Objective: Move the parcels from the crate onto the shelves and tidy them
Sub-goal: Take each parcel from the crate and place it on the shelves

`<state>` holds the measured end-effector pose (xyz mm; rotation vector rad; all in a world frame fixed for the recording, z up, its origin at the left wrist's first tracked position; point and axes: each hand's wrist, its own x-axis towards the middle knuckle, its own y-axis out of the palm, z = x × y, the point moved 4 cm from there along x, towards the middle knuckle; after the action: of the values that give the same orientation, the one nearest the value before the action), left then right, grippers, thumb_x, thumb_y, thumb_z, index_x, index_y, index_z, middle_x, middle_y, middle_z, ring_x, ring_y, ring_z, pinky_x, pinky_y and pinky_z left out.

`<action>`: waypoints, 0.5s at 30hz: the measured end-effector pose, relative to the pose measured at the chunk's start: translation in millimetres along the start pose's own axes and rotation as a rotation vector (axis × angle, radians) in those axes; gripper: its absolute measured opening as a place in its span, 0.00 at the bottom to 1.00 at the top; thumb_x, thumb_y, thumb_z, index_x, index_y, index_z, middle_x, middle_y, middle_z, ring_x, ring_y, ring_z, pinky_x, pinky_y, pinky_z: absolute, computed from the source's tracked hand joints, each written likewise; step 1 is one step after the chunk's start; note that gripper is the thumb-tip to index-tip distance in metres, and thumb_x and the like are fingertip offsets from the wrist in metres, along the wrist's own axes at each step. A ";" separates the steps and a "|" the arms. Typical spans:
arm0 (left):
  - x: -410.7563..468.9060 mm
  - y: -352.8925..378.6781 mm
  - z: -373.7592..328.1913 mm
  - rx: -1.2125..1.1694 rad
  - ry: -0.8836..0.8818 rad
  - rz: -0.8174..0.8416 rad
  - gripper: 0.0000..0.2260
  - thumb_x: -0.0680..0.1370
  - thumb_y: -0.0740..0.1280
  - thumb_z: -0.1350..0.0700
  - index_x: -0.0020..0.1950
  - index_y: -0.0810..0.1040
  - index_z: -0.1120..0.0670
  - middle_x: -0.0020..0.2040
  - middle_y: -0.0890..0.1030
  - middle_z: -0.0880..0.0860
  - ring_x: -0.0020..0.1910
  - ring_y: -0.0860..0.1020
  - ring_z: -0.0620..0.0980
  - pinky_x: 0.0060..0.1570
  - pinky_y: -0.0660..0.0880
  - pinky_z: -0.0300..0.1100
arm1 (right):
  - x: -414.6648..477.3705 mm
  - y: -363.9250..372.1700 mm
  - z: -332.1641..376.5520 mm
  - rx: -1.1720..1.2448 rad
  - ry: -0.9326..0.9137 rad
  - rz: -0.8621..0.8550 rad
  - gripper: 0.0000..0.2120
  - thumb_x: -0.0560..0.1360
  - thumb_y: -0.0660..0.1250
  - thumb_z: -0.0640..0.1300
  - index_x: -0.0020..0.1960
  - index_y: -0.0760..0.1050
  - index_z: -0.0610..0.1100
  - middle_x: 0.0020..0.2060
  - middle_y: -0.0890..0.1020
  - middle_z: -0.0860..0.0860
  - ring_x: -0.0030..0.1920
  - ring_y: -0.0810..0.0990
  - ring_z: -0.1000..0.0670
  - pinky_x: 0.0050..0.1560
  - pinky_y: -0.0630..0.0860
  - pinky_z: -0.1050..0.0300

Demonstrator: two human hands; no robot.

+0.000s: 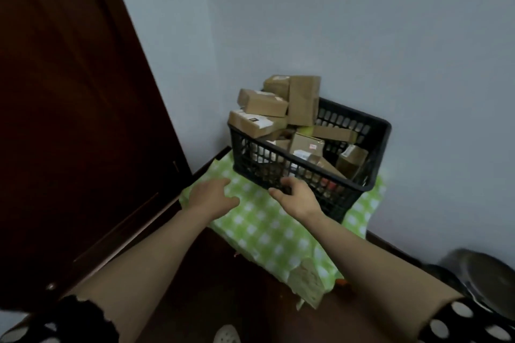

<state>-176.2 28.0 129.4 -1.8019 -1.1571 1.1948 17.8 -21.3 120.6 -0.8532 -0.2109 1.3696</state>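
Observation:
A black plastic crate (379,145) stands on a green-and-white checked cloth (267,231) in the corner. Several brown cardboard parcels (303,100) are piled in it, some stacked above its far-left rim. My right hand (295,198) touches the crate's near wall low down, fingers curled against the lattice. Left of the crate, my left hand (211,198) lies on the cloth with loosely bent fingers, holding nothing. No shelves are in view.
A dark wooden door (69,120) fills the left side. Pale walls meet behind the crate. The cloth covers a dark low table (211,281). A dark round metal object (485,278) sits at the lower right.

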 end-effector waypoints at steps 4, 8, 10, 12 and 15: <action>57.9 2.3 -40.0 -0.090 0.044 -0.009 0.25 0.73 0.68 0.45 0.68 0.73 0.50 0.63 0.77 0.52 0.58 0.76 0.54 0.56 0.75 0.48 | 34.3 -37.0 -18.6 0.045 0.045 -0.075 0.26 0.75 0.66 0.57 0.68 0.70 0.45 0.62 0.76 0.45 0.59 0.77 0.46 0.57 0.73 0.54; 125.5 -4.6 -58.6 -0.267 -0.011 -0.068 0.25 0.74 0.68 0.45 0.67 0.72 0.56 0.64 0.76 0.54 0.60 0.75 0.57 0.57 0.75 0.49 | 76.9 -58.7 -13.0 0.074 0.051 -0.119 0.24 0.75 0.67 0.55 0.68 0.70 0.46 0.63 0.75 0.46 0.60 0.76 0.45 0.59 0.75 0.48; 160.9 -9.3 -60.3 -0.366 -0.076 -0.096 0.26 0.75 0.67 0.45 0.67 0.71 0.58 0.64 0.75 0.55 0.60 0.75 0.58 0.56 0.74 0.47 | 101.5 -65.7 -5.6 0.066 0.060 -0.115 0.24 0.76 0.66 0.53 0.68 0.69 0.46 0.64 0.74 0.46 0.62 0.74 0.45 0.60 0.74 0.50; 190.6 -17.2 -63.1 -0.437 -0.102 -0.121 0.25 0.74 0.67 0.45 0.67 0.72 0.57 0.63 0.75 0.56 0.59 0.75 0.57 0.51 0.73 0.44 | 125.8 -69.6 3.0 0.071 0.067 -0.096 0.23 0.76 0.66 0.53 0.68 0.69 0.45 0.64 0.75 0.47 0.63 0.74 0.45 0.61 0.74 0.49; 234.8 -39.6 -73.8 -0.495 -0.103 -0.184 0.30 0.72 0.70 0.45 0.70 0.69 0.56 0.66 0.73 0.57 0.63 0.73 0.57 0.54 0.72 0.46 | 163.9 -77.2 14.6 0.089 0.053 -0.087 0.21 0.77 0.66 0.51 0.68 0.70 0.45 0.64 0.76 0.48 0.65 0.73 0.46 0.64 0.71 0.50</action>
<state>-75.9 255.5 111.5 -1.9418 -1.7570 0.9574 106.8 137.2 124.8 -0.7962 -0.1429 1.2648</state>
